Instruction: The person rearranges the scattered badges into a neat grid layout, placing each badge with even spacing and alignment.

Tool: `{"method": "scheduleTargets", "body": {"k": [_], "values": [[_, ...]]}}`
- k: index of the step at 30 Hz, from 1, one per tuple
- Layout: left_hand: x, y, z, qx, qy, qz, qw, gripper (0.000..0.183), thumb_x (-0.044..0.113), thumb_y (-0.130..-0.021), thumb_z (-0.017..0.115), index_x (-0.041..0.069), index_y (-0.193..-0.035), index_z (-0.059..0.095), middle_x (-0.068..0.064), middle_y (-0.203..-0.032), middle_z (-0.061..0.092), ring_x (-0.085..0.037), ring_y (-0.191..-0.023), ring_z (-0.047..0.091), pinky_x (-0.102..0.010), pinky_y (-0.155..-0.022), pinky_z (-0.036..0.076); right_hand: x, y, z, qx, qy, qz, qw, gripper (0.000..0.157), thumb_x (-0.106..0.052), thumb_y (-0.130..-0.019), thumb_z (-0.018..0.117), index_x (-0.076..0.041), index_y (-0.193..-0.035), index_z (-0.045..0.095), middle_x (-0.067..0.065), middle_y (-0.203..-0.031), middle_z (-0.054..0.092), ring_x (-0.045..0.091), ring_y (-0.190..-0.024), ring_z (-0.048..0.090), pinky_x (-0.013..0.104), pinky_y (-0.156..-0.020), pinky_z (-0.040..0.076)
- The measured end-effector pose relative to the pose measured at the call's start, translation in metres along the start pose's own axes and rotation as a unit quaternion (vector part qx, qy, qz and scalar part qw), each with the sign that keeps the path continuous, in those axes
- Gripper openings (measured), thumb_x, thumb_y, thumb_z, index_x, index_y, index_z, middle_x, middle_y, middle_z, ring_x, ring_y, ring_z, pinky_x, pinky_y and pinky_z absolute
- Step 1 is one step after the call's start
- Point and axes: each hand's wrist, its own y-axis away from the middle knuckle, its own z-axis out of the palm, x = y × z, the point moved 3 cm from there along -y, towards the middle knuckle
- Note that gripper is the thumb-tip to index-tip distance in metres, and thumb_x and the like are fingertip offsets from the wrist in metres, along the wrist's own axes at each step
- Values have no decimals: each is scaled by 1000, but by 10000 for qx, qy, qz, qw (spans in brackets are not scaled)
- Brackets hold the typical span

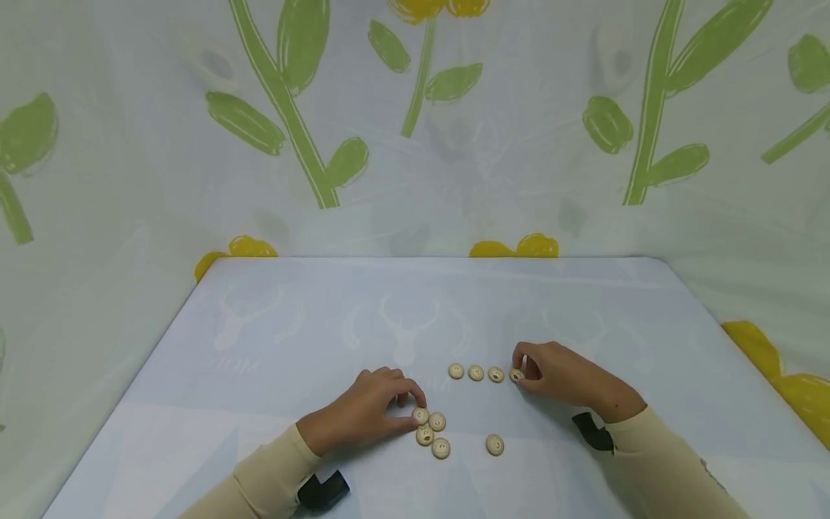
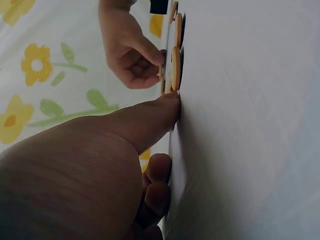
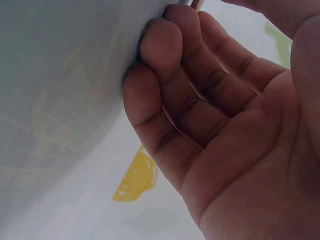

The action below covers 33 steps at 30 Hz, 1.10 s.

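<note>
My right hand (image 1: 559,373) pinches a small round wooden disc (image 1: 516,375) between thumb and forefinger, at the right end of a row. To its left in that row lie three like discs, the closest one a disc with a dark mark (image 1: 496,374). Thumb and forefinger of my left hand (image 1: 363,409) pinch the upper-left disc (image 1: 420,416) of a small cluster. Touching or close beside it are a dark-marked disc (image 1: 424,435) and two others. A single disc (image 1: 495,445) lies apart, right of the cluster. In the right wrist view, curled fingers (image 3: 162,47) hide most of the held disc.
All the discs lie on a pale table covering (image 1: 311,317) with faint deer-head prints. Behind the table hangs a white cloth (image 1: 519,144) with green leaves and yellow flowers. A black strap piece (image 1: 324,492) is at the left wrist, another (image 1: 593,431) at the right.
</note>
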Motion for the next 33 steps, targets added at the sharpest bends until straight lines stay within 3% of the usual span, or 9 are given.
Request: {"method": "scheduleTargets", "body": {"k": [33], "values": [[-1, 0, 1, 1, 21, -25, 10000, 16, 35, -88, 76, 33, -103, 70, 15, -85, 53, -3, -86, 47, -32, -78, 30, 2, -1, 3, 101, 40, 65, 9999, 17, -11, -89, 73, -14, -99, 60, -4, -71, 55, 10, -66, 50, 24, -59, 43]]}}
